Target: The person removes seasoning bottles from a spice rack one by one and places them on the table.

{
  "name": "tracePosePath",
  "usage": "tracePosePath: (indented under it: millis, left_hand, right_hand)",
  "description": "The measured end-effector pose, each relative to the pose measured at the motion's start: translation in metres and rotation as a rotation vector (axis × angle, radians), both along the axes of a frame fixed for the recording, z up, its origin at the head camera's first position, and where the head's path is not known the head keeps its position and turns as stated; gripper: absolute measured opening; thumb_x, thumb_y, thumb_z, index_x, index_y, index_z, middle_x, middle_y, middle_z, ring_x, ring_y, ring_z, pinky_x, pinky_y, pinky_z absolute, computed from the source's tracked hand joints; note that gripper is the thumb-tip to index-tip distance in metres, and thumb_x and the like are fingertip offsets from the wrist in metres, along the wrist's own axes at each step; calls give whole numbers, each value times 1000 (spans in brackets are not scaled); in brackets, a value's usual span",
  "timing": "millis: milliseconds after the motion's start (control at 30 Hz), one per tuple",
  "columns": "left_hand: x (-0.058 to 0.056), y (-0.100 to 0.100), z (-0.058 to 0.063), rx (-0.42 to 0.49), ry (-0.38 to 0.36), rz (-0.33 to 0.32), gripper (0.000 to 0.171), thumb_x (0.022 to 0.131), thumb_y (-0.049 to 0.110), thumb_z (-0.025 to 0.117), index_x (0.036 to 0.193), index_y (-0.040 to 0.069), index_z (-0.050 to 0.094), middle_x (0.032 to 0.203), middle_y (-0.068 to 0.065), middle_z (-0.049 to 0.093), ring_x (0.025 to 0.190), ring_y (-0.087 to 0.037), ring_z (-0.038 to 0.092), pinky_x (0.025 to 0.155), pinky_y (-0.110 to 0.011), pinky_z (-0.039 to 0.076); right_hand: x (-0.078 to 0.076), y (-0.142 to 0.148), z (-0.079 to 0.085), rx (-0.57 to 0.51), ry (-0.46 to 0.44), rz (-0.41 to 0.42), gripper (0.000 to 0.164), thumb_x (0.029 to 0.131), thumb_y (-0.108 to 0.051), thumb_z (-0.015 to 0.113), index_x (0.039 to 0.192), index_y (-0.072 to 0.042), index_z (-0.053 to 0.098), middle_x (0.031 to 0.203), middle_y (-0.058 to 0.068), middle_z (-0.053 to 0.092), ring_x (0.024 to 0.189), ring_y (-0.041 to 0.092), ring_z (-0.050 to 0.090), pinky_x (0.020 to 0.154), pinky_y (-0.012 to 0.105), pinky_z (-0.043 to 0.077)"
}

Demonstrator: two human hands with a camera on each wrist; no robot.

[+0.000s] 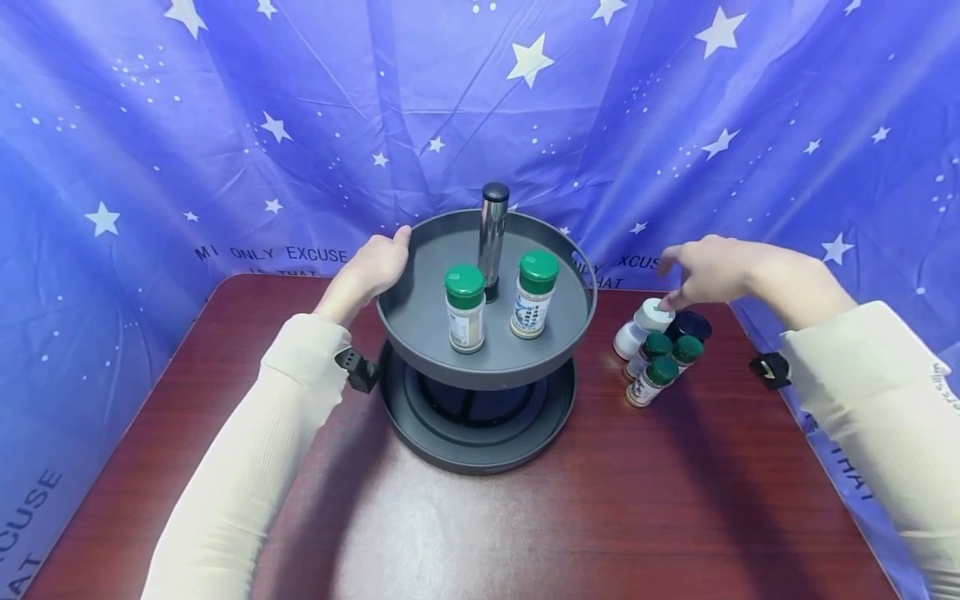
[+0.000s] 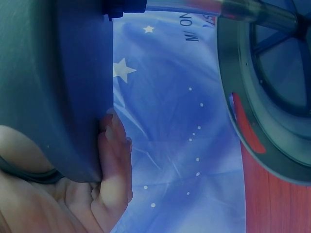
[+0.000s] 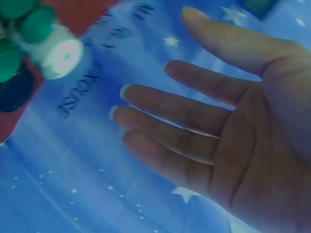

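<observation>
My left hand [image 1: 377, 265] grips the left edge of the upper tray [image 1: 423, 275] of a grey two-tier turntable rack. Its fingers [image 2: 115, 170] curl against the tray's underside in the left wrist view. Two green-capped spice jars, one to the left [image 1: 466, 312] and one to the right [image 1: 534, 296], stand on that tray in front of the metal post [image 1: 492, 237]. My right hand [image 1: 712, 268] hovers over a group of jars on the table, fingers spread and palm bare in the right wrist view. Nearest below it in the head view is a white-capped shaker [image 1: 641, 327].
Beside the shaker stand several green-capped jars [image 1: 651, 382] and a dark-lidded container [image 1: 692, 325]. The rack's lower tray [image 1: 480, 461] sits on the reddish wooden table [image 1: 480, 533]. A blue star-patterned curtain [image 1: 450, 108] hangs right behind the table.
</observation>
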State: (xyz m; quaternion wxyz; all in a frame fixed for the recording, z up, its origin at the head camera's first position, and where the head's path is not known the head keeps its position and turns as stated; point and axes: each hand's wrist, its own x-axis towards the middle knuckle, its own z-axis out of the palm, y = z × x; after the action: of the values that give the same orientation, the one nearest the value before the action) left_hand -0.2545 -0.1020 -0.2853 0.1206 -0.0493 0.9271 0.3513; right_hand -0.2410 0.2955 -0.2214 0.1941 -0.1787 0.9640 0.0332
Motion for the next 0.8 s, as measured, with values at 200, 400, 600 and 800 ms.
tracePosePath:
  millis: [200, 400, 600, 800]
  left_hand:
    - [0, -1, -1, 1, 6, 3, 73, 106, 50, 11, 148, -2, 38, 151, -19, 43, 123, -34, 54, 106, -47, 44]
    - [0, -1, 0, 5, 8, 5, 72, 106, 49, 12, 148, -3, 39, 150, -20, 43, 126, -34, 52, 108, -47, 43]
    - [1, 1, 1, -2, -1, -1, 72, 106, 49, 12, 148, -2, 38, 151, -19, 43, 122, -34, 54, 104, -47, 45]
    - [1, 0, 1, 0, 1, 3, 72, 106, 49, 12, 148, -2, 39, 150, -20, 44, 119, -35, 56, 101, -47, 47]
  right_hand:
    - [-1, -4, 18, -58, -6, 2, 62, 90, -36, 70, 136, -1, 49, 115, 21, 69, 102, 37, 66, 84, 56, 52]
    - [-2, -11, 24, -55, -12, 15, 64, 92, -40, 68, 139, -3, 47, 125, 27, 63, 113, 44, 61, 87, 58, 50]
    - [2, -15, 30, -99, -21, 3, 72, 93, -46, 66, 146, -5, 40, 139, 31, 51, 125, 50, 51, 93, 61, 47]
    - [5, -20, 38, -153, -4, 0, 73, 92, -49, 65, 148, -11, 38, 144, 25, 49, 128, 45, 50, 97, 61, 43]
